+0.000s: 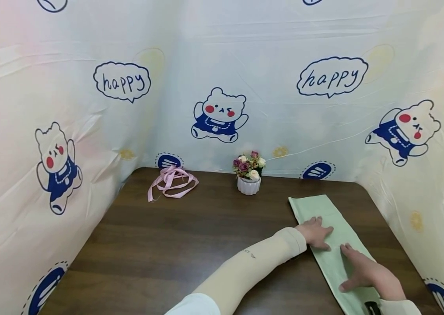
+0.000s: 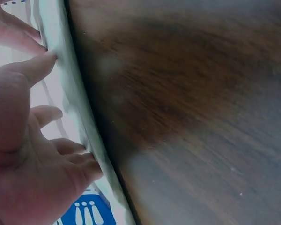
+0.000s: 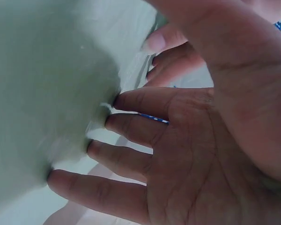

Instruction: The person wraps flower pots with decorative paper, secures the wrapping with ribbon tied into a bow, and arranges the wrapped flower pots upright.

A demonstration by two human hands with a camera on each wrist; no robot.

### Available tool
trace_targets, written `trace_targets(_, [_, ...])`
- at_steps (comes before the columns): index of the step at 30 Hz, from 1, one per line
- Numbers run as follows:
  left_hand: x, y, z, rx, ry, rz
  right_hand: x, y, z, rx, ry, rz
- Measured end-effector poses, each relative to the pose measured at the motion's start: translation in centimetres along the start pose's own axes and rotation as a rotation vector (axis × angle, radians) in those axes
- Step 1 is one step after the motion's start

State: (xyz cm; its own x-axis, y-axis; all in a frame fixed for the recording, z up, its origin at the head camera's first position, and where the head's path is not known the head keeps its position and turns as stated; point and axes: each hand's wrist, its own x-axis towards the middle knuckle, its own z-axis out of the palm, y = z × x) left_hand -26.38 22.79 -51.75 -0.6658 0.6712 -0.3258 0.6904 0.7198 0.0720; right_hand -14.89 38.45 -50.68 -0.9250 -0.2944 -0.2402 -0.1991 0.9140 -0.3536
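Note:
A long strip of folded pale green cloth [image 1: 333,227] lies on the right side of the table, running from the back toward the near edge. My left hand [image 1: 316,234] rests on its far half with fingers spread; in the left wrist view the fingertips [image 2: 91,164] touch the cloth close to its edge. Nearer to me, my right hand [image 1: 369,271] presses on the same cloth, thumb held apart. In the right wrist view the straight fingers [image 3: 117,187] meet the green surface at their tips.
The dark wooden table [image 1: 190,236] has a pink ribbon [image 1: 170,181] loosely coiled at the back left. A small white pot of artificial flowers [image 1: 249,175] stands at the back middle. Printed curtain [image 1: 222,52] hangs around the table's back and sides.

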Motion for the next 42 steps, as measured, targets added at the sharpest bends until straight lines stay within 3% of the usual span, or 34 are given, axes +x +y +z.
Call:
trace_targets(5, [-0.7,-0.8,-0.1,0.001,-0.013,-0.024,0.1,-0.9,0.1,-0.015,0.014,-0.027])
trace_targets(6, [-1.3,-1.1,-0.4,-0.002,-0.008,-0.02,0.1,-1.1,0.1,-0.013,0.014,-0.031])
trace_targets(14, [-2.3,-4.0,0.1,0.033,0.006,-0.014,0.7,-3.2,0.5,0.012,0.006,-0.043])
trace_targets(21, [-4.9,-6.1,-0.4,0.038,0.007,-0.052,1.6,-5.6,1.5,-0.042,0.008,-0.077])
trace_targets(26, [-6.4,-8.1,-0.5,0.026,-0.005,-0.036,2.5,-7.6,1.7,-0.091,0.005,-0.138])
trace_targets(33, [-6.5,-11.1,0.5,-0.062,-0.026,0.021,3.0,-10.0,2.5,-0.094,0.02,-0.164])
trace_targets(42, [-7.0,-14.3,0.6,-0.122,-0.074,0.074,3.8,-12.8,2.9,-0.063,-0.052,-0.171])
